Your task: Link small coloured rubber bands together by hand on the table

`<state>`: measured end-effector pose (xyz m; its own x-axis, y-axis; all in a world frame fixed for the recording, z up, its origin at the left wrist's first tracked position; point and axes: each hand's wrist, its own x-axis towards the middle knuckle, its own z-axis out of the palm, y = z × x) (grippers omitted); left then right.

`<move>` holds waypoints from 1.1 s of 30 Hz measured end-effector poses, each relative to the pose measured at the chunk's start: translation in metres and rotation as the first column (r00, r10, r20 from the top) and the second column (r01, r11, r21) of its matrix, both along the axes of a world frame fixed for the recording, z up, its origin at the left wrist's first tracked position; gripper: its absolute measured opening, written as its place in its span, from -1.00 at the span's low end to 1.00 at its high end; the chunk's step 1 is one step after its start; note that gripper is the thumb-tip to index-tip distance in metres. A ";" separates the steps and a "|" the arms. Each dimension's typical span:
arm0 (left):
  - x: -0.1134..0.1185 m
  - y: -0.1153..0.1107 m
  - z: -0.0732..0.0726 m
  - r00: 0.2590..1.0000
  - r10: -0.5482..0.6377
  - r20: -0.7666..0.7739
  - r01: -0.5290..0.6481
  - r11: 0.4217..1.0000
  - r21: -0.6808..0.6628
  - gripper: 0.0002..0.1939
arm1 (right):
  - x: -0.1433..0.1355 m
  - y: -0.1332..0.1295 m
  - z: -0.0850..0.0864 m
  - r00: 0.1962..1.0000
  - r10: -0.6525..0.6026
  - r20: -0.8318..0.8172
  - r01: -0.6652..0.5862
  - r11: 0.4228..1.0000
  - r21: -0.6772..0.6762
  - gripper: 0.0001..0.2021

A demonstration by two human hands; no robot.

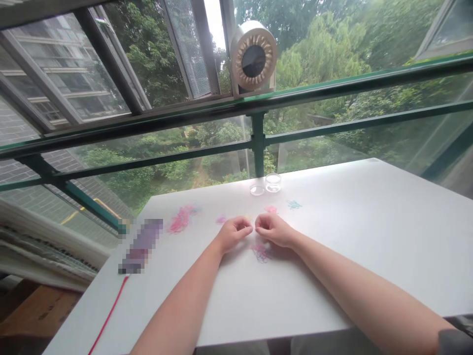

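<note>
My left hand point(236, 233) and my right hand point(274, 230) are held close together above the middle of the white table point(351, 266), with a narrow gap between them. On each hand the thumb and fingers are pinched together; anything between them is too small to make out. Just below the hands lies a purple-pink pile point(261, 252) of what look like tiny rubber bands. A pink pile point(271, 210) sits right behind my right hand, and a small purple pile point(221, 220) is left of my left hand. Some yellowish bits are partly hidden behind the hands.
A larger pink-red pile point(181, 218) spreads at the left, and a teal one point(294, 204) lies back right. A clear round container point(273, 183) and a clear lid point(257, 189) stand near the far edge. A pixelated phone-like object point(142, 246) has a red cord point(109, 315).
</note>
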<state>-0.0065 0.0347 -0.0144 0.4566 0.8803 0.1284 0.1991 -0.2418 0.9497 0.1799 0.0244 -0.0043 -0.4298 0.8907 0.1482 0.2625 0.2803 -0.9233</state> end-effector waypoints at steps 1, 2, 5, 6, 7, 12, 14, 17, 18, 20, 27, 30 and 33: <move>0.000 -0.001 0.001 1.000 -0.003 -0.012 0.003 1.000 0.005 -0.79 | 0.000 -0.001 0.000 1.000 0.007 0.006 -0.007 1.000 0.003 -0.95; 0.000 -0.002 0.002 1.000 -0.005 -0.022 0.005 1.000 0.012 -0.79 | 0.000 -0.001 0.000 1.000 0.015 0.012 -0.015 1.000 0.005 -0.95; 0.001 -0.004 0.005 0.999 -0.012 -0.035 0.013 1.000 0.021 -0.80 | 0.001 -0.001 0.000 0.999 0.036 0.037 -0.036 0.999 0.010 -0.94; 0.000 -0.004 0.005 0.999 -0.013 -0.040 0.014 1.000 0.018 -0.80 | 0.001 -0.002 -0.001 0.998 0.041 0.044 -0.041 0.999 0.008 -0.94; 0.000 -0.005 0.006 0.999 -0.012 -0.044 0.013 1.000 0.014 -0.80 | 0.001 -0.002 -0.001 0.998 0.045 0.051 -0.046 0.999 0.004 -0.94; -0.001 -0.008 0.007 0.998 0.005 -0.057 -0.004 1.000 0.013 -0.82 | 0.003 -0.007 -0.003 0.995 0.055 0.084 -0.057 0.998 0.013 -0.96; -0.001 -0.009 0.009 0.998 0.007 -0.061 -0.005 1.000 0.024 -0.83 | 0.003 -0.008 -0.004 0.995 0.042 0.091 -0.045 0.998 0.032 -0.96; -0.002 -0.010 0.011 0.997 0.011 -0.073 -0.007 0.999 0.044 -0.85 | 0.003 -0.008 -0.005 0.996 0.021 0.084 -0.023 0.999 0.026 -0.95; -0.002 -0.010 0.011 0.997 0.011 -0.077 -0.007 0.999 0.048 -0.86 | 0.003 -0.008 -0.005 0.997 0.016 0.081 -0.018 1.000 0.022 -0.95; -0.002 -0.010 0.010 0.996 0.009 -0.088 -0.004 0.999 0.053 -0.87 | 0.004 -0.007 -0.005 0.997 0.020 0.079 -0.021 0.999 0.023 -0.95; -0.004 -0.007 0.003 0.994 -0.035 -0.102 0.039 0.999 0.038 -0.83 | 0.006 -0.002 -0.001 0.995 0.056 0.088 -0.062 0.995 0.076 -0.95; -0.002 -0.007 0.002 0.998 0.012 -0.058 -0.013 1.000 -0.010 -0.78 | 0.005 0.000 0.000 0.996 0.038 0.086 -0.045 0.996 0.075 -0.96; 0.000 -0.005 0.002 0.999 0.014 -0.050 -0.015 0.999 -0.029 -0.77 | 0.004 0.001 0.000 0.995 0.032 0.095 -0.040 0.996 0.082 -0.97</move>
<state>-0.0062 0.0302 -0.0125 0.4488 0.8901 0.0800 0.2492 -0.2106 0.9453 0.1842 0.0255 -0.0044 -0.4768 0.8606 0.1788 0.3352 0.3661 -0.8681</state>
